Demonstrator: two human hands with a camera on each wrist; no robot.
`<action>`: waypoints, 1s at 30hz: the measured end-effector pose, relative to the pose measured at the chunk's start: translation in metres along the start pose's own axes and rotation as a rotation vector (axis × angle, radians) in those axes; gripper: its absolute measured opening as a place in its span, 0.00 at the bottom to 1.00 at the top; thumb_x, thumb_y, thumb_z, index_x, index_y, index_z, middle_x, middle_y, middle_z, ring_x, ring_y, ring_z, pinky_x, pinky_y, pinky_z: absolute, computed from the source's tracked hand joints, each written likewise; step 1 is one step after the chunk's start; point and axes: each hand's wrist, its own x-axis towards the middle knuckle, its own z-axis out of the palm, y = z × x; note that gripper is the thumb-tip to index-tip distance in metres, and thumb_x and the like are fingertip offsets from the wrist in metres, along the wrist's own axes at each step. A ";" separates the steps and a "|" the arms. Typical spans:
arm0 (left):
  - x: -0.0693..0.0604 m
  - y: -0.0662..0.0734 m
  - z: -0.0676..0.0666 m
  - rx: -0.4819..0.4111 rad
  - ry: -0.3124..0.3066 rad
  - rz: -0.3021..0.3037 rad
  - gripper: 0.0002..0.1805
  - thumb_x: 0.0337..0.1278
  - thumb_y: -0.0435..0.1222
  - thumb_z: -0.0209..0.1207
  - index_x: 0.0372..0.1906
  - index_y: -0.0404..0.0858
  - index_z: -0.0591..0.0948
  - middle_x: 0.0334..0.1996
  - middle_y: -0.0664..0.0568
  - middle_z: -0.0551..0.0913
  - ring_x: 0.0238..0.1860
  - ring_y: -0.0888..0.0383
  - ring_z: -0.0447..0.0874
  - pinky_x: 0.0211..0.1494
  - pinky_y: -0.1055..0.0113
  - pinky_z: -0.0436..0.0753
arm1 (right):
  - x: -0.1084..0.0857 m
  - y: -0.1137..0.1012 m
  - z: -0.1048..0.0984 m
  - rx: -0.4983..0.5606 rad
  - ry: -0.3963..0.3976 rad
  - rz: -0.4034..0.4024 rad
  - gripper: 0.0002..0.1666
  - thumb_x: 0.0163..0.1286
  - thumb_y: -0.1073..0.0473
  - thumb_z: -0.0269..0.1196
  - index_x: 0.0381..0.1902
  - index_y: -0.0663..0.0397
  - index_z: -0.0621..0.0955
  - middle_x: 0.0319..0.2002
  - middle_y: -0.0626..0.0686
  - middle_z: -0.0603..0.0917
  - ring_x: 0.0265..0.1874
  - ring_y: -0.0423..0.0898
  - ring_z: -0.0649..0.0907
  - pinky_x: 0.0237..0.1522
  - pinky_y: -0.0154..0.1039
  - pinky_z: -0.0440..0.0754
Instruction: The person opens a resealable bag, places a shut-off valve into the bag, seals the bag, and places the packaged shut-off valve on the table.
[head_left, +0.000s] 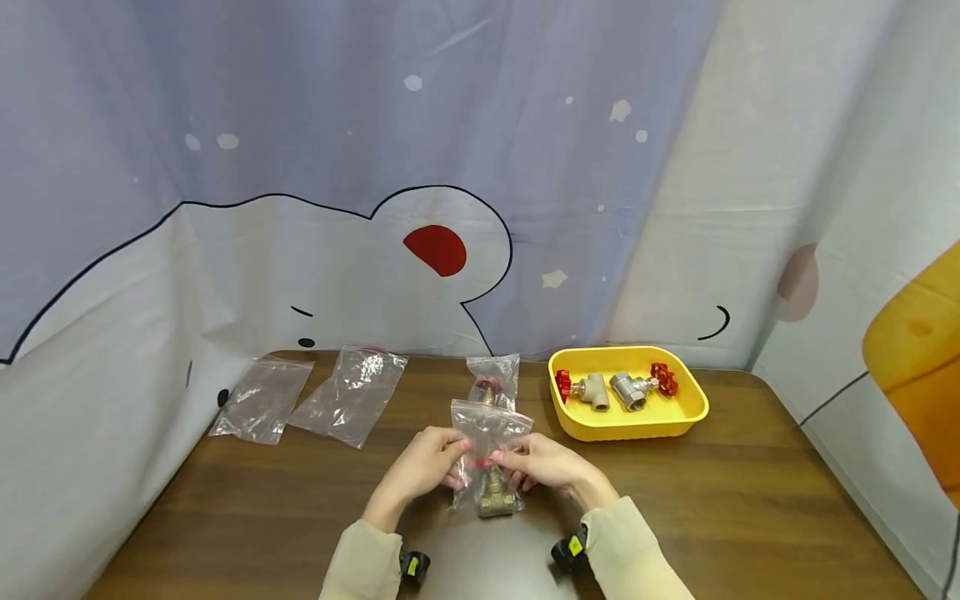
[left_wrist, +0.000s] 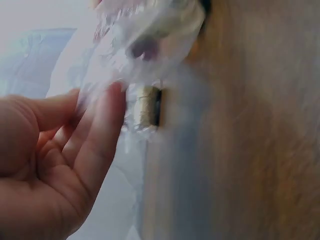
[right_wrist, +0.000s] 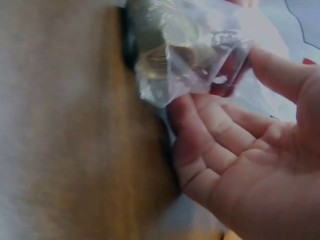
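With left hand point(head_left: 426, 462) and right hand point(head_left: 553, 462), pinching a clear bag point(head_left: 486, 418) by both sides, valve point(head_left: 496, 500) low inside. Might drop it through too light a grip on slick plastic, or bump the second bagged valve point(head_left: 488, 385) just behind by pushing forward.

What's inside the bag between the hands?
The bag holds one brass valve with a red handle; its body shows at the near end. In the head view, the right hand seems to cover the handle's right end, so that bit can't be seen.
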 end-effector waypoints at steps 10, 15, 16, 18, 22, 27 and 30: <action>0.008 0.004 -0.010 -0.263 0.089 -0.145 0.13 0.73 0.29 0.48 0.47 0.21 0.78 0.25 0.47 0.81 0.23 0.61 0.81 0.30 0.66 0.84 | 0.013 -0.004 0.011 0.464 0.002 0.017 0.17 0.77 0.54 0.55 0.49 0.66 0.75 0.39 0.53 0.83 0.37 0.47 0.83 0.47 0.49 0.81; 0.015 0.006 -0.020 -0.326 0.120 -0.167 0.13 0.73 0.28 0.47 0.45 0.21 0.78 0.24 0.47 0.81 0.22 0.60 0.83 0.30 0.67 0.84 | 0.027 -0.016 0.023 0.545 0.066 0.028 0.19 0.78 0.52 0.53 0.54 0.63 0.71 0.40 0.55 0.80 0.36 0.47 0.83 0.45 0.48 0.81; 0.017 0.006 -0.023 -0.330 0.132 -0.174 0.13 0.73 0.28 0.47 0.44 0.21 0.78 0.24 0.47 0.82 0.22 0.60 0.83 0.30 0.67 0.84 | 0.030 -0.020 0.025 0.546 0.089 0.034 0.19 0.78 0.51 0.52 0.53 0.62 0.71 0.39 0.55 0.79 0.34 0.47 0.82 0.43 0.46 0.81; 0.022 0.005 -0.029 -0.333 0.154 -0.186 0.13 0.73 0.29 0.47 0.43 0.21 0.78 0.24 0.46 0.82 0.22 0.60 0.83 0.29 0.68 0.83 | 0.038 -0.027 0.029 0.541 0.137 0.052 0.17 0.77 0.50 0.53 0.51 0.59 0.72 0.36 0.54 0.77 0.31 0.45 0.80 0.38 0.44 0.80; 0.035 0.002 -0.045 -0.312 0.186 -0.221 0.14 0.73 0.30 0.47 0.44 0.22 0.78 0.25 0.46 0.84 0.21 0.61 0.83 0.29 0.70 0.82 | 0.058 -0.040 0.034 0.511 0.216 0.105 0.14 0.77 0.49 0.53 0.43 0.55 0.72 0.33 0.52 0.72 0.29 0.44 0.74 0.35 0.43 0.77; 0.050 -0.005 -0.066 -0.258 0.207 -0.287 0.16 0.74 0.32 0.48 0.47 0.21 0.79 0.21 0.51 0.83 0.19 0.65 0.80 0.23 0.75 0.77 | 0.085 -0.054 0.037 0.467 0.252 0.186 0.18 0.78 0.49 0.51 0.49 0.59 0.72 0.41 0.58 0.74 0.37 0.49 0.75 0.44 0.50 0.78; 0.061 -0.011 -0.077 -0.257 0.224 -0.321 0.16 0.72 0.32 0.48 0.45 0.21 0.80 0.19 0.52 0.82 0.17 0.66 0.78 0.20 0.76 0.74 | 0.099 -0.061 0.035 0.455 0.254 0.202 0.20 0.78 0.50 0.49 0.52 0.63 0.71 0.45 0.61 0.75 0.41 0.52 0.78 0.47 0.51 0.79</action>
